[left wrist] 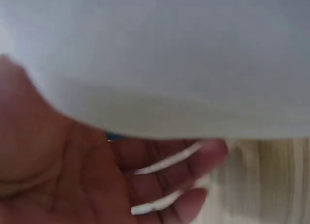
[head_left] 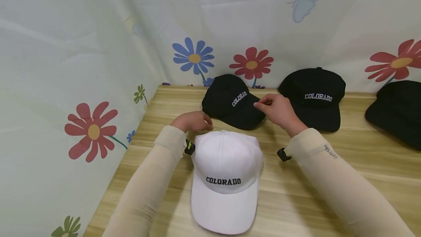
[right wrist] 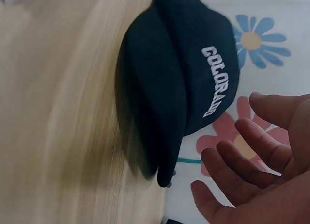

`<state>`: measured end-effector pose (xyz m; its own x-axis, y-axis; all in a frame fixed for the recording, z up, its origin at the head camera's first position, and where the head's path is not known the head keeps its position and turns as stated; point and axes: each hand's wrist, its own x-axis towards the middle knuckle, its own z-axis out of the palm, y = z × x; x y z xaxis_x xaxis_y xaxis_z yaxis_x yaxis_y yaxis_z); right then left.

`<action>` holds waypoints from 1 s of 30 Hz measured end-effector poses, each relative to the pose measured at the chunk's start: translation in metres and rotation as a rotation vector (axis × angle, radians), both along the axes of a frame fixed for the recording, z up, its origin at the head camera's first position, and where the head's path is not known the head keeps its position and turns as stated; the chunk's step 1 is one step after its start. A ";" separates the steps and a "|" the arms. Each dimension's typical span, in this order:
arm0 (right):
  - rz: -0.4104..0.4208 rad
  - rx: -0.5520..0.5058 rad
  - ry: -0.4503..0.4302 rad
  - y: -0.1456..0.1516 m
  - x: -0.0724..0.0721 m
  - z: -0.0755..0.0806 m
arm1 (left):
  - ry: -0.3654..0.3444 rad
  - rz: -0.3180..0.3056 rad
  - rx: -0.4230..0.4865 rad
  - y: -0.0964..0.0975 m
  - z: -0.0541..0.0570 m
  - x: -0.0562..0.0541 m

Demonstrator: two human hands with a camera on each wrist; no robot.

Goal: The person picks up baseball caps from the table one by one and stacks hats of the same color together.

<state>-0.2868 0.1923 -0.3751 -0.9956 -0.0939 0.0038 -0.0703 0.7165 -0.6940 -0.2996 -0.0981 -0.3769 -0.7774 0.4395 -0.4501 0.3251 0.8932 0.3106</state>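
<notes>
Bearing "COLORADO" are a white cap and two black caps.

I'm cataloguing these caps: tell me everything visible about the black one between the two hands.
The black cap has a rounded crown, a curved brim turned toward the lower right in the head view, and white COLORADO lettering. It looks like fabric and sits crown-up on the wood-grain tabletop, beyond the white cap. The right hand looks apart from the brim; whether the left hand touches the crown is unclear.
</notes>
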 end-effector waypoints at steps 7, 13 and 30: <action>0.021 0.004 -0.032 -0.005 -0.020 -0.006 | -0.025 -0.019 0.077 0.006 -0.010 -0.008; 0.059 0.087 -0.023 -0.008 -0.037 -0.015 | -0.010 0.006 0.121 0.007 -0.018 -0.011; 0.082 0.184 -0.167 -0.013 -0.062 -0.028 | -0.051 0.046 0.369 -0.004 -0.034 -0.013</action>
